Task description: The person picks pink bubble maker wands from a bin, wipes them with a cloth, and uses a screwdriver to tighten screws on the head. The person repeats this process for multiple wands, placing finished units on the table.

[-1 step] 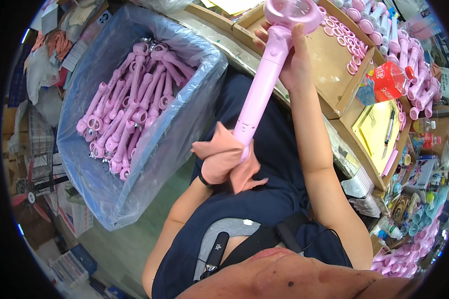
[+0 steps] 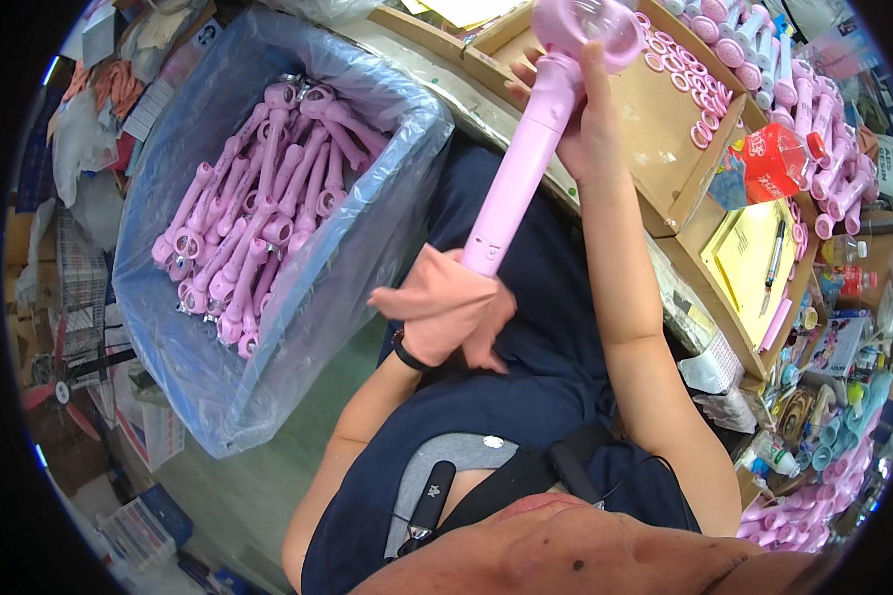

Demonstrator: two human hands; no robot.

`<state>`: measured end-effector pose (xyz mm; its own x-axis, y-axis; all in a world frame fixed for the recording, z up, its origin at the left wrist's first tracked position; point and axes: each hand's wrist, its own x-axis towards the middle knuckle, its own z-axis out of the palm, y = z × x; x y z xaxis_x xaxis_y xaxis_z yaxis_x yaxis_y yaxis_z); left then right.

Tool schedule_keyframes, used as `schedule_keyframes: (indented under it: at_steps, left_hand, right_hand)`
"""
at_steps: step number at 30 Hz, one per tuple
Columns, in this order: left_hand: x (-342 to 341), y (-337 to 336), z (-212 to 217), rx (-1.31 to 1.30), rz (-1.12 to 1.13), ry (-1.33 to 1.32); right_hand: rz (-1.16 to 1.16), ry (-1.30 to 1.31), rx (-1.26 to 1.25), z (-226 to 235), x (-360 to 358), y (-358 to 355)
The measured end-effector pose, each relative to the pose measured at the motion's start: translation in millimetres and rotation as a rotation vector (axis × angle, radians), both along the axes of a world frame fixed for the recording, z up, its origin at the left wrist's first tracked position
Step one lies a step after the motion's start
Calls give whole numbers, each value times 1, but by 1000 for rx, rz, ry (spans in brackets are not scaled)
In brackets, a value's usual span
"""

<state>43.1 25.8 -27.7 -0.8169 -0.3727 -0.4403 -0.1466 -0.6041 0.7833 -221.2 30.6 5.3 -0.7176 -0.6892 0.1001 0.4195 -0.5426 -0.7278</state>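
Leftmost: lined bin [image 2: 169, 357] of pink fan bodies [image 2: 258, 228] | beside it, left hand [image 2: 446, 317] wraps peach cloth [image 2: 422, 288] around pink fan [image 2: 526, 159] base | right hand [image 2: 590, 119] grips its neck | cardboard tray [image 2: 665, 129] behind.

Red labelled packet [image 2: 776, 159] beside yellow notepad [image 2: 754, 260]

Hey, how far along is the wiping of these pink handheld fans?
Done: many pink fan bodies fill the plastic-lined bin. In hand: the right hand holds one pink handheld fan while the left hand wraps a peach cloth around its base. Left: more pink parts line the bench.
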Motion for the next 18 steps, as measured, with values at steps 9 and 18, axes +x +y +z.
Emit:
schedule_keyframes:
  at_steps: [9,18]
  left_hand:
    - [-10,-10,-6,352,-187,431]
    - [-13,-10,13,-737,-256,-232]
  right_hand:
    - [187,-105,-416,-17,-13,-5]
    - [223,-203,-382,-19,-11,0]
